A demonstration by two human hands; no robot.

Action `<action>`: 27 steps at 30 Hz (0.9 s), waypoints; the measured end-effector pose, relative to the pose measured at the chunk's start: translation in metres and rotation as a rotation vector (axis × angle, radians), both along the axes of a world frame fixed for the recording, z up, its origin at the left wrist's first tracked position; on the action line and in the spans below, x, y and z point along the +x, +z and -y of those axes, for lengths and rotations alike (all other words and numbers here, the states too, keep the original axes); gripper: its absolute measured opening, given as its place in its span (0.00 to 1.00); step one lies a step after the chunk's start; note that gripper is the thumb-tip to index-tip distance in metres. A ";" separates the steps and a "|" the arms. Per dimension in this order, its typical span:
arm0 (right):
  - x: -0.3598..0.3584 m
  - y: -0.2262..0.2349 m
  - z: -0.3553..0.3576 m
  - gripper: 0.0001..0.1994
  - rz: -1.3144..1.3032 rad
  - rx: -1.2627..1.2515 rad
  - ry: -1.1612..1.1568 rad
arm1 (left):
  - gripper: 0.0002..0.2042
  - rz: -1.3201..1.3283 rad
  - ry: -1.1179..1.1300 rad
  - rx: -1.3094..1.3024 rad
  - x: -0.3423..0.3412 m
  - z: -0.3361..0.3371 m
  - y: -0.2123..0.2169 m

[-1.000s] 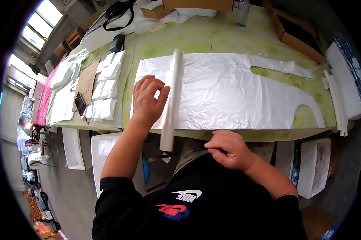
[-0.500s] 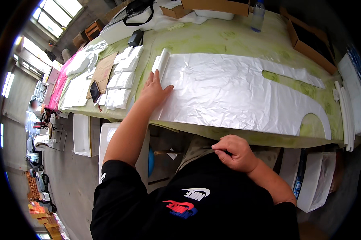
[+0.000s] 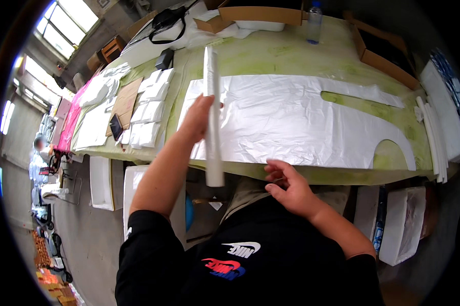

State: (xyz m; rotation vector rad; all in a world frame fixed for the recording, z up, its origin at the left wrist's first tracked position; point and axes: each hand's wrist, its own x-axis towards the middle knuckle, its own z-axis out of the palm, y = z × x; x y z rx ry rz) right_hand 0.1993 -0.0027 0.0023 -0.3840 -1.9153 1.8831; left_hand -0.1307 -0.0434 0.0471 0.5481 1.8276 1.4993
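My left hand (image 3: 196, 121) is closed around the middle of a slim white roll (image 3: 214, 153), which is lifted off the table and overhangs its near edge. Beneath the roll, a thin white plastic apron (image 3: 281, 122) lies spread flat, with a long slot and a curved cut-out at its right end. My right hand (image 3: 291, 186) is off the table, just in front of the near edge, fingers apart and holding nothing. The table wears a green-patterned plastic cover (image 3: 270, 53).
Left of the apron are folded white packets (image 3: 149, 109), brown cardboard (image 3: 124, 104) and a dark phone (image 3: 116, 127). A water bottle (image 3: 314, 23) and an open carton (image 3: 385, 56) stand at the back. White rolls (image 3: 434, 137) line the right edge; white bins (image 3: 403, 224) sit below.
The white roll was lying at the apron's left end under my left hand; now that hand grips it and has raised it toward me. My right hand has opened from a loose fist.
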 end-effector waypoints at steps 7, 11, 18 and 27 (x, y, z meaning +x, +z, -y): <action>-0.009 0.011 -0.005 0.48 0.129 -0.396 0.007 | 0.35 0.377 -0.102 0.359 0.119 -0.054 -0.022; -0.002 0.000 -0.008 0.49 0.223 -0.239 -0.100 | 0.43 0.293 -0.167 0.246 0.140 -0.067 -0.023; 0.045 -0.006 -0.016 0.46 0.349 -0.091 -0.088 | 0.43 0.275 -0.021 0.271 0.103 -0.122 -0.028; 0.109 0.017 -0.026 0.36 0.460 -0.415 -0.153 | 0.31 0.550 0.018 0.433 0.078 -0.165 -0.043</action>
